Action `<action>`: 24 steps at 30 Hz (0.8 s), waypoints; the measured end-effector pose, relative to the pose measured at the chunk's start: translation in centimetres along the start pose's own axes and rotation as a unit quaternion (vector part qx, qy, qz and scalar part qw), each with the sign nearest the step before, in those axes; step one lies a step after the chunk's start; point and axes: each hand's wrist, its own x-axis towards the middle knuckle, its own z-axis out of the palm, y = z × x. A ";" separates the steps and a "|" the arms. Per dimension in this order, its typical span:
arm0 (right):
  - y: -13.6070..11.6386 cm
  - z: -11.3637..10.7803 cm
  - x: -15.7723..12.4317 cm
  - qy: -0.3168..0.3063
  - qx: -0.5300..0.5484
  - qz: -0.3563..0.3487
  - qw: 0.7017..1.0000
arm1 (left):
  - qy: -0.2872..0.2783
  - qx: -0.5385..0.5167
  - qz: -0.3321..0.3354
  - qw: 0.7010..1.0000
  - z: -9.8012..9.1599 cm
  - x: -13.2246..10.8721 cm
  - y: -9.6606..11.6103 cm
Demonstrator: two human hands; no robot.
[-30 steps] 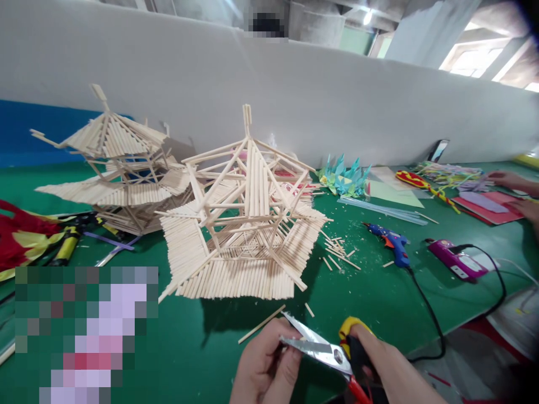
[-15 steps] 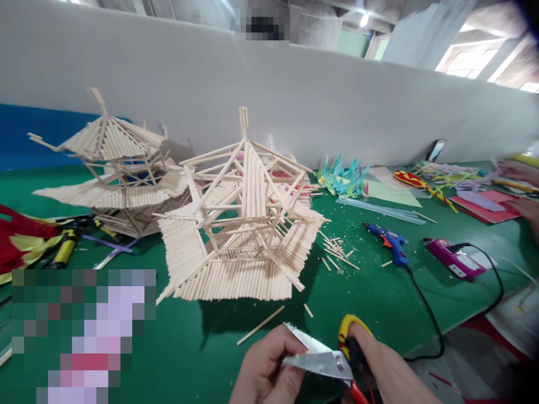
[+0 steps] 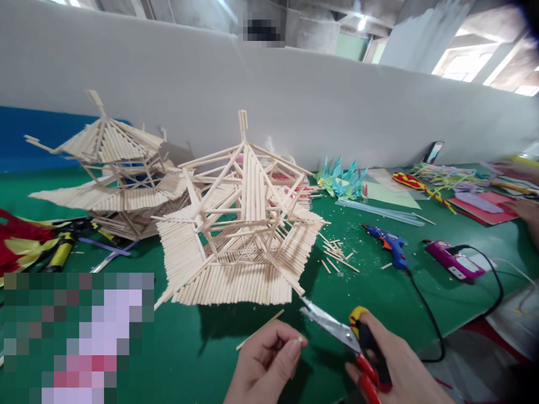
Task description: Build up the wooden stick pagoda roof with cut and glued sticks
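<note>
Thumb and forefinger of my left hand (image 3: pixel 269 362) pinch a short wooden stick, mostly hidden; only its pale tip (image 3: pixel 300 339) shows. My right hand (image 3: pixel 393 356) grips scissors (image 3: pixel 334 328) with red, yellow and black handles, their blades nearly together and pointing up and left, apart from the stick. Beyond both hands stands a pavilion model (image 3: pixel 231 286) built of wooden sticks. Its lower roof is covered with sticks, while the upper roof is mostly bare frame with one strip filled. A loose stick (image 3: pixel 273 320) lies behind my left hand.
A second stick pavilion (image 3: pixel 122 196) stands at left. Short stick offcuts (image 3: pixel 334 252), a blue glue gun (image 3: pixel 389 244) and a purple power box (image 3: pixel 457 261) with cables lie to the right. Behind are a turquoise paper ornament (image 3: pixel 343 177) and glue sticks (image 3: pixel 381 212). Another person's hand (image 3: pixel 528 216) shows at far right.
The scissors have moved right, away from my left fingers, and their blades have come together. My left hand stays near its place, still pinching the stick.
</note>
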 end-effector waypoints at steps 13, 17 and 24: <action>-1.4 -0.9 0.1 -0.057 -0.073 -0.008 0.996 | -0.075 -0.032 0.022 0.996 -1.3 0.7 -1.1; -1.6 -1.0 0.1 -0.050 -0.077 -0.015 0.996 | -0.084 0.010 0.044 0.995 -1.8 0.7 -1.2; -1.6 -1.0 -0.1 -0.056 -0.036 -0.027 0.997 | -0.054 0.023 0.054 0.997 -1.2 0.2 -0.3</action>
